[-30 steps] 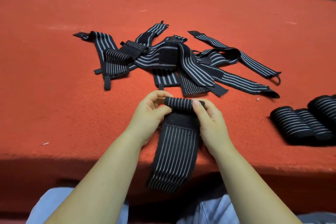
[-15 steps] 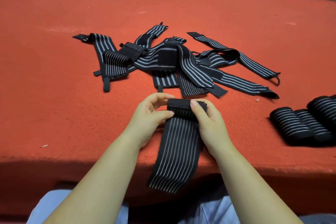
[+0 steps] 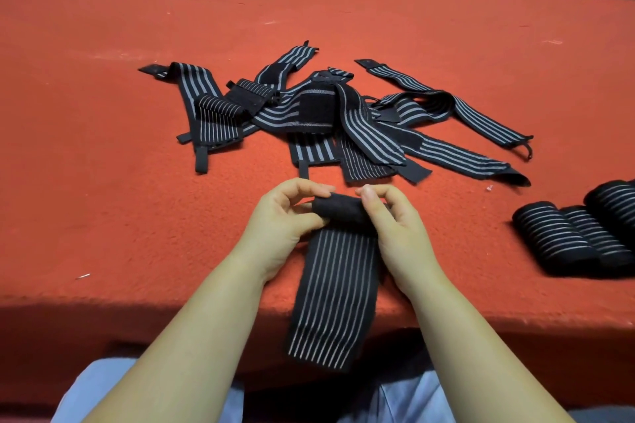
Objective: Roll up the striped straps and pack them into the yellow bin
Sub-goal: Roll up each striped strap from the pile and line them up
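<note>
1. The left hand (image 3: 281,220) and right hand (image 3: 395,230) are pinching the rolled end of a striped strap (image 3: 335,292) at the red counter's (image 3: 103,209) near edge.
2. Its tail is hanging off; slack fingers could be letting the coil loosen.
3. The yellow bin is not showing.

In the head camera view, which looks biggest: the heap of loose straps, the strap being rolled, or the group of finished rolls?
1. Heap of loose straps.
2. Strap being rolled, though nearness enlarges it.
3. Finished rolls, cut off by the frame edge, so unsure.
</note>
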